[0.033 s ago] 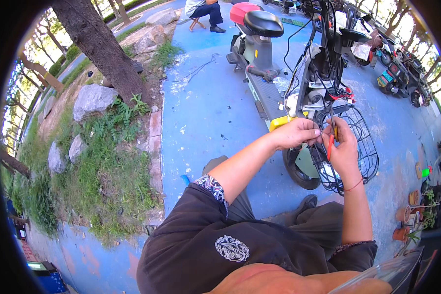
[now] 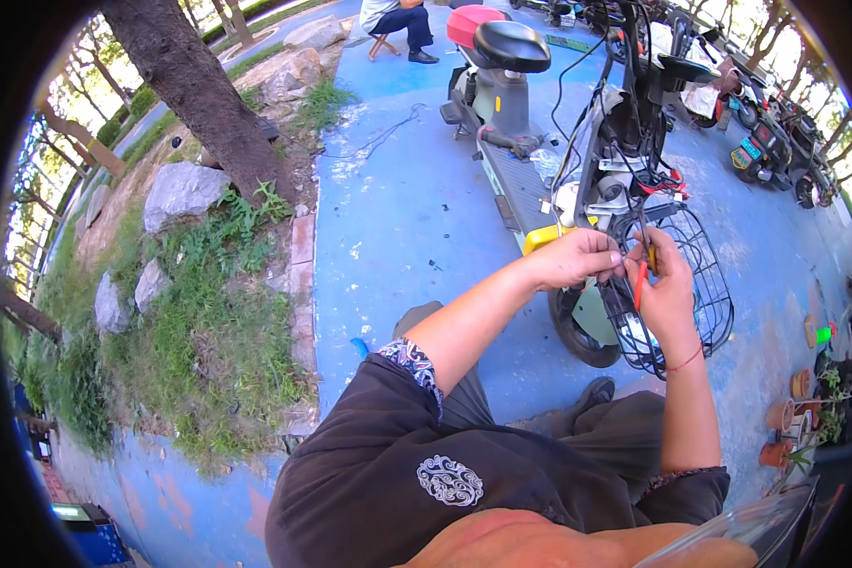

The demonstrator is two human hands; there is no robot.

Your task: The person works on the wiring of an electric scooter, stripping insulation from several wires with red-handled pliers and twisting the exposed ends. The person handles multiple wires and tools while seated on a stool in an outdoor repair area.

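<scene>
Both my hands are close together in front of the opened front of an electric scooter [image 2: 582, 204]. The fingers of my left hand [image 2: 582, 257] are pinched, and whatever small thing sits between them is hidden; a thin wire is possible. My right hand [image 2: 667, 284] is closed around pliers [image 2: 641, 284] with red and yellow handles, their dark jaws pointing up. Just beyond the fingers, loose cables [image 2: 634, 175] and white connectors hang from the scooter's steering column. A black wire basket [image 2: 714, 284] sits behind and beside my right hand.
A yellow part [image 2: 541, 237] lies near the scooter's footboard [image 2: 513, 185]. A seated person [image 2: 402, 24] is at the back, and parked scooters [image 2: 776, 147] line the far right. Flower pots [image 2: 779, 417] stand at right. Rocks [image 2: 184, 194], grass and a tree trunk [image 2: 194, 95] border the left.
</scene>
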